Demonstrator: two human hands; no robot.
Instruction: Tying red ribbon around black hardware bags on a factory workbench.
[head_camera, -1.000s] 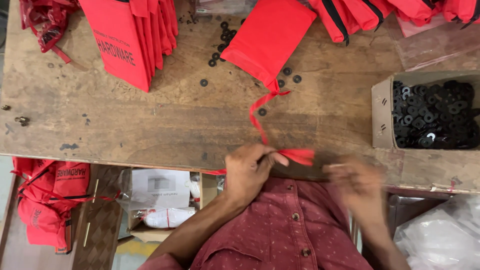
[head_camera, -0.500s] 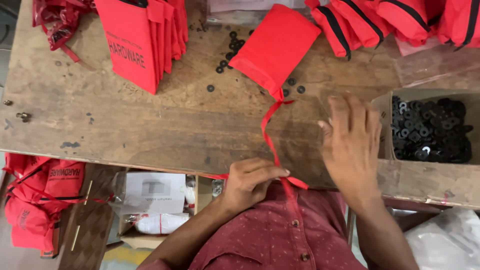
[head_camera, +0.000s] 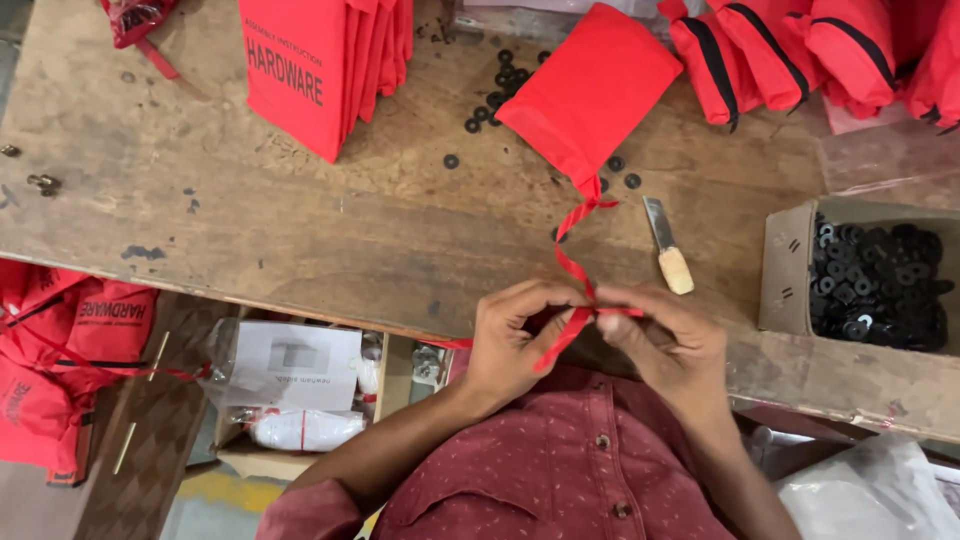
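A red drawstring pouch (head_camera: 592, 92) lies on the wooden table (head_camera: 250, 230), its red ribbon (head_camera: 573, 262) trailing toward me. At the table's near edge, my left hand (head_camera: 512, 340) and my right hand (head_camera: 668, 350) both pinch the ribbon's ends between their fingertips. The ribbon crosses between the two hands. A small knife with a pale handle (head_camera: 668, 248) rests on the table just beyond my right hand.
A cardboard box of black washers (head_camera: 868, 282) sits at the right. Loose black washers (head_camera: 490, 100) lie near the pouch. Flat red bags (head_camera: 320, 65) stand at the back, more filled pouches (head_camera: 800, 50) at the back right. Red bags (head_camera: 60, 350) hang below the table, left.
My right hand came back from near the washer box to the ribbon and now grips it beside the left hand. The knife, covered before, lies in view on the table.
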